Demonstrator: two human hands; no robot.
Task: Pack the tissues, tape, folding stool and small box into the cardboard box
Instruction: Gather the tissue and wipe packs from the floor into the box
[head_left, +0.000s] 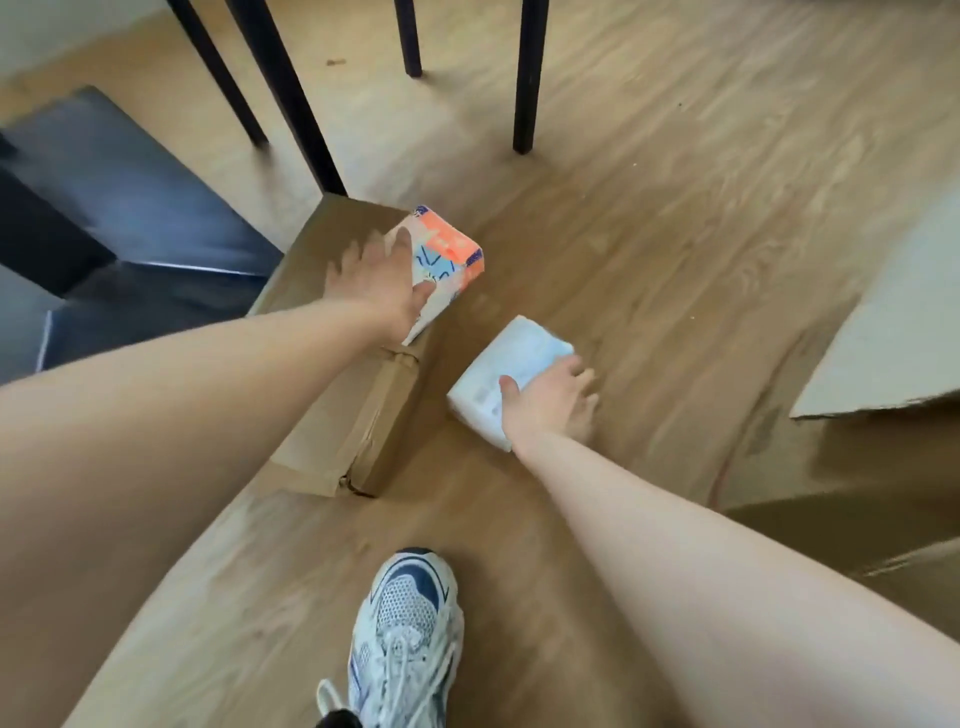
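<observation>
An orange, white and blue tissue pack (448, 260) rests on the right edge of a closed brown small box (343, 395) lying on the wood floor. My left hand (382, 280) grips this pack from its left side, thumb on its front face. A white and pale blue tissue pack (506, 364) lies on the floor to the right of the box. My right hand (550, 402) wraps around its near right corner. At the right edge, a flap of the open cardboard box (893, 338) shows.
Black chair or table legs (527, 78) stand on the floor beyond the packs. A dark blue piece of furniture (114, 208) sits at the left. My white and navy sneaker (405, 634) is planted at the bottom centre.
</observation>
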